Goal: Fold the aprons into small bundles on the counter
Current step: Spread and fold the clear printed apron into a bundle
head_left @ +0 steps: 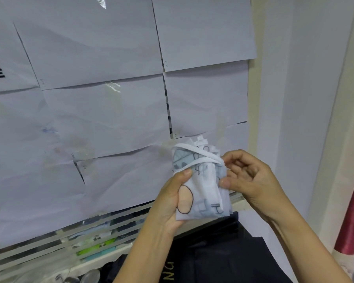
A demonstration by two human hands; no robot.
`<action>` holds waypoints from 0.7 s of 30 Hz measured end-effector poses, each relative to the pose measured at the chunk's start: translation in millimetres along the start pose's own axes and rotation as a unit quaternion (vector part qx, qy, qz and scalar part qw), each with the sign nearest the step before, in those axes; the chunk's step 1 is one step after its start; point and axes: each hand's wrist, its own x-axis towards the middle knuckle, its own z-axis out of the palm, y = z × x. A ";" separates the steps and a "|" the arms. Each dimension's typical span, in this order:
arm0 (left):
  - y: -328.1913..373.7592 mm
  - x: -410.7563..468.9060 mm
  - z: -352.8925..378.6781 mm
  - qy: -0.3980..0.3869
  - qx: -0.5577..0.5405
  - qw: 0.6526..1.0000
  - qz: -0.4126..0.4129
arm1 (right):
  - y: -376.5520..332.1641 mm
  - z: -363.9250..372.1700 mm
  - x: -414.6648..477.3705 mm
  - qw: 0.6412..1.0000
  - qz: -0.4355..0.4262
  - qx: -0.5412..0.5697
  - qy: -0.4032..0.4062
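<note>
I see the left hand (168, 203) gripping the folded white printed apron (202, 180) from its left side, thumb on the front. The right hand (247, 180) pinches its right edge, where a white strap (194, 152) wraps round the top. The bundle is held up above a dark apron (223, 252) lying near, with paper sheets (102, 119) behind it on the far side.
</note>
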 end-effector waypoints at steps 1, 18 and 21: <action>3.7 0.6 -1.8 -0.045 0.011 0.999 -0.011 | 1.2 -1.1 -0.7 1.000 0.005 0.012 -0.008; 30.0 2.0 -5.9 0.130 0.182 0.975 0.008 | 17.9 2.8 11.7 0.993 -0.045 -0.103 -0.027; 34.8 4.3 -4.7 0.173 0.199 0.965 0.014 | 10.0 2.5 24.1 0.985 -0.035 -0.163 -0.032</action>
